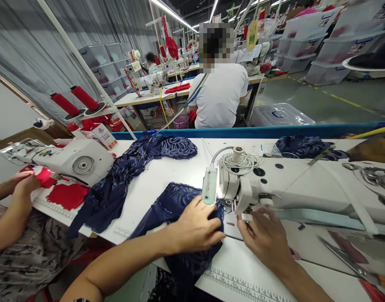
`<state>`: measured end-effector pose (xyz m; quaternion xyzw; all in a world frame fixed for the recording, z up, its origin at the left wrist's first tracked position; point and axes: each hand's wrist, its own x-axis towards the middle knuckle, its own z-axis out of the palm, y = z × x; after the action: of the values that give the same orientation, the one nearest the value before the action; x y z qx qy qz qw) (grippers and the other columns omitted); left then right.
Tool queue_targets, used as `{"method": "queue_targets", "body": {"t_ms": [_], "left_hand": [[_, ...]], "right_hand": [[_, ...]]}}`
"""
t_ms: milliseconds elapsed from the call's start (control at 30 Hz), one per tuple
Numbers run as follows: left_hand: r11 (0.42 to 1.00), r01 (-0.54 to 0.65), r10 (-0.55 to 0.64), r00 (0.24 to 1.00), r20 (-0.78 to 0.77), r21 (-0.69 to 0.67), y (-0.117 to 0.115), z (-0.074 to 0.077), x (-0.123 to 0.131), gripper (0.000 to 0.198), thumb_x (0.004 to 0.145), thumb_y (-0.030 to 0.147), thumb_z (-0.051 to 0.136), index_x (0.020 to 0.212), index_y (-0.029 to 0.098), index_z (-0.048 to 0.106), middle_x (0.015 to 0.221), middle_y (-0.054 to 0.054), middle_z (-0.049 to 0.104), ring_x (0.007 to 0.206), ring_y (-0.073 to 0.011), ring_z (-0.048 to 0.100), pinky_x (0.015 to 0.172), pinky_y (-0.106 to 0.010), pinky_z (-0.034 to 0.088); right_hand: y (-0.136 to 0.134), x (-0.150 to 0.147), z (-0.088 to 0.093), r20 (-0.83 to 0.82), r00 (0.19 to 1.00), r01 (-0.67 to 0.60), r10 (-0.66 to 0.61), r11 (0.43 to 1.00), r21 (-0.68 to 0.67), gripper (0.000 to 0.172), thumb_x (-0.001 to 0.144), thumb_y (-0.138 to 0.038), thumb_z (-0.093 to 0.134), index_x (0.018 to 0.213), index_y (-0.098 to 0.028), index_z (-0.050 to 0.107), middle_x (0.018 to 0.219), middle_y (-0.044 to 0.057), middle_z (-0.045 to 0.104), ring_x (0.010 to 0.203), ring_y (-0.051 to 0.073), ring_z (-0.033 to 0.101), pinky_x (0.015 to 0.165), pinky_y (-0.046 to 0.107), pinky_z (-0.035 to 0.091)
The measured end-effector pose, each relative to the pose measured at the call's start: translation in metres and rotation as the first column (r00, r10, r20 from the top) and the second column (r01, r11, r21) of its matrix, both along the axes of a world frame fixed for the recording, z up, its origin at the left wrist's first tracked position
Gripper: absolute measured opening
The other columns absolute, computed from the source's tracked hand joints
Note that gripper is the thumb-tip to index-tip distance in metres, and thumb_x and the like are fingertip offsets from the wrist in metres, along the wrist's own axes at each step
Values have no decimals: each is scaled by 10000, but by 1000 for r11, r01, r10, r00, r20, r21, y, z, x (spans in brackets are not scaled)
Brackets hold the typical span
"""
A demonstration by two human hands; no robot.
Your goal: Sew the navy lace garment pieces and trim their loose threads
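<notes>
A navy lace garment [170, 201] lies on the white sewing table, bunched up to the left of the sewing machine's needle area and hanging over the front edge. My left hand [198, 226] is on its right part, fingers curled over the cloth, just below the small lamp [210, 184]. On the right, my right hand [266, 237] is at the sewing machine [242, 195], thumb and fingers closed around the area by the presser foot and needle. Whatever lies between those fingertips is too small or hidden to make out.
Scissors [346, 258] lie at the right. More navy lace pieces [126, 176] spread to the left. Beyond them, a co-worker's hands [24, 182] handle red fabric beside another sewing machine [76, 161]. A person in a white shirt [222, 94] sits ahead, past the blue table edge.
</notes>
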<state>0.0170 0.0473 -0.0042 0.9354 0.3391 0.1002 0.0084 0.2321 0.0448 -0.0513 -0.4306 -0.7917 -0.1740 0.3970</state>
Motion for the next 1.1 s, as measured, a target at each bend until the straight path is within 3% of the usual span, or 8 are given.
{"method": "queue_targets", "body": {"t_ms": [100,267,367,467,600,733,833,1100], "left_hand": [[955,-294,290,952,100,32,-28,-14,29,361,861,533,585,795,178,563,815,-59,550,788,-231,544,685,-370,493],[800,-593,585,805,101,92,-47,-50,53,105,788,118,597,823,179,518,811,-48,557,743,-223,543,648,-354,494],[783,-593,595,802,50,187,-45,-59,49,289,774,-11,527,1013,151,541,843,-44,564,744,-211,561,656,-334,501],[810,-558,561,827,38,183,-36,-56,41,340,855,52,537,1180,146,503,861,-33,579,741,-187,587,610,-268,483],[826,-564,558,821,119,11,-15,-36,31,165,918,299,591,1044,193,601,844,-36,597,727,-173,591,569,-221,436],[843,-533,538,826,166,-80,5,-19,22,164,936,273,535,848,199,651,903,-50,634,839,-183,610,684,-251,463],[862,-483,503,851,149,-151,18,-17,17,242,934,250,499,768,200,667,743,-4,654,715,-152,620,643,-229,458],[930,-330,349,932,101,-164,28,-5,14,279,901,128,437,934,186,709,891,-9,717,810,-147,648,746,-242,501]], "right_hand": [[0,0,2,31,999,-21,20,1000,13,248,885,-57,561,671,-182,543,560,-48,458,567,107,444,657,285,341],[-2,-1,6,85,996,-26,21,998,61,266,878,6,532,687,-171,590,596,-33,499,605,110,473,718,298,363],[-4,-2,8,107,994,-32,24,997,69,290,881,16,515,673,-172,590,601,-30,502,600,115,463,732,313,366],[-4,-2,5,98,995,-37,30,997,62,299,875,36,494,682,-173,588,597,-32,502,594,116,458,735,316,362],[-6,-2,0,46,998,-34,34,999,8,295,901,11,470,695,-171,576,605,-25,521,583,112,467,734,314,368],[-15,-9,2,14,997,-73,75,990,-121,260,951,-68,427,794,-171,607,685,4,572,634,132,511,681,304,385],[-25,-20,7,-28,993,-122,118,967,-225,238,968,-132,405,873,-193,614,758,17,595,685,149,544,662,298,418],[-31,-66,-10,-139,987,-125,80,927,-354,333,943,-214,443,1235,-81,530,1154,167,634,1066,249,584,917,391,508]]}}
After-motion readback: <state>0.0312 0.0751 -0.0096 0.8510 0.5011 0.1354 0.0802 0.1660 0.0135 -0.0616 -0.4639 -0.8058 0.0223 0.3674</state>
